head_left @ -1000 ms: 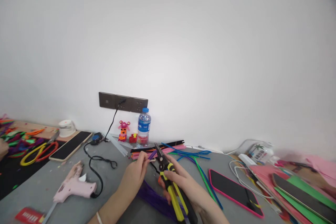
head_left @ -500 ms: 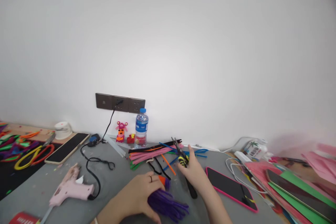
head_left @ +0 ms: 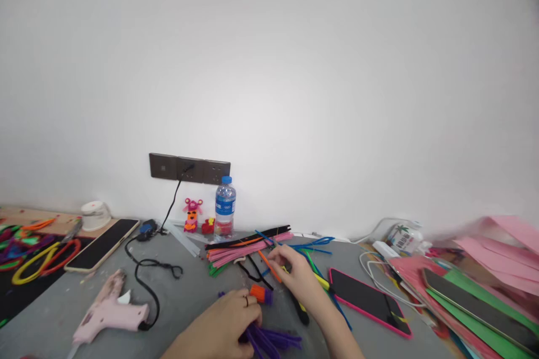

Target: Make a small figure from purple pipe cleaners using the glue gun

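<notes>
2 bare hands work low over 1 grey table (head_left: 197, 286). The left hand (head_left: 229, 320), with 1 dark ring on a finger, curls closed around a bunch of purple stems (head_left: 273, 342) (too overlapped to count) at the near edge of the view. The right hand (head_left: 290, 269) keeps its thumb and fingers narrow over the lower end of 1 orange stem (head_left: 268, 265); whether it grips that stem, I cannot tell. Beneath this hand lies 1 pair of pliers (head_left: 302, 314), partly hidden, its 2 handles spread apart. Between the hands sits 1 orange-and-purple roll (head_left: 261, 294), just beyond the left fingers.

Farther back, pink stems (head_left: 240, 251) lie in a heap with black stems along their far side. 1 bottle (head_left: 225, 207) with 1 blue cap stands near the wall, beside 2 small figures: 1 pink-and-orange figure (head_left: 191, 217) and 1 red-and-yellow figure (head_left: 208, 226). Above them, the socket strip (head_left: 189, 169) has 3 panels and 1 plug.

To the left lie 1 pink glue gun (head_left: 112, 317) and 1 pair of scissors with 1 yellow and 1 red loop. 3 phones show: 1 pale-edged phone (head_left: 103, 245) left, 1 pink-edged phone (head_left: 369, 303) right, and 1 dark phone (head_left: 475, 304) on coloured sheets.
</notes>
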Action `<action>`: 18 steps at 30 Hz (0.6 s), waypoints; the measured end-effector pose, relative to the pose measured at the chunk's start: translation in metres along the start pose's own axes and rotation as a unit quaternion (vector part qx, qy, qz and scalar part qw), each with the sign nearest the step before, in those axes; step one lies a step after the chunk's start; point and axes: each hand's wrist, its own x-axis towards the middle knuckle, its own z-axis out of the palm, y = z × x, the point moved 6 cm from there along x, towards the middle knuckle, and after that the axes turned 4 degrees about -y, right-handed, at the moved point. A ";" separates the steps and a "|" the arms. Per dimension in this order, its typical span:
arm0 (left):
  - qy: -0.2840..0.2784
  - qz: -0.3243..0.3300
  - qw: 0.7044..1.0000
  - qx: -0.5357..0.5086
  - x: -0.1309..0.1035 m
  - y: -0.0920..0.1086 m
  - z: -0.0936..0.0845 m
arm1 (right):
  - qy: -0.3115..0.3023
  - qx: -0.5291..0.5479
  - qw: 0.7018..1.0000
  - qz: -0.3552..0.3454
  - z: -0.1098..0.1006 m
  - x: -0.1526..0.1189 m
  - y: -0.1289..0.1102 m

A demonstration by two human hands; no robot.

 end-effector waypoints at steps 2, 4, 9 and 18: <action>0.000 0.001 1.000 -0.001 0.000 0.001 -0.001 | -0.065 0.032 0.997 -0.026 0.008 -0.002 -0.008; -0.001 -0.003 1.000 -0.002 -0.001 0.002 -0.004 | -0.122 0.021 0.992 -0.014 0.019 -0.006 -0.010; -0.013 -0.019 0.999 -0.022 -0.004 0.003 -0.010 | -0.166 -0.044 0.985 0.027 0.035 -0.012 -0.005; 0.004 -0.016 1.000 0.012 -0.002 0.005 -0.014 | -0.159 0.046 0.986 0.016 0.019 -0.012 -0.004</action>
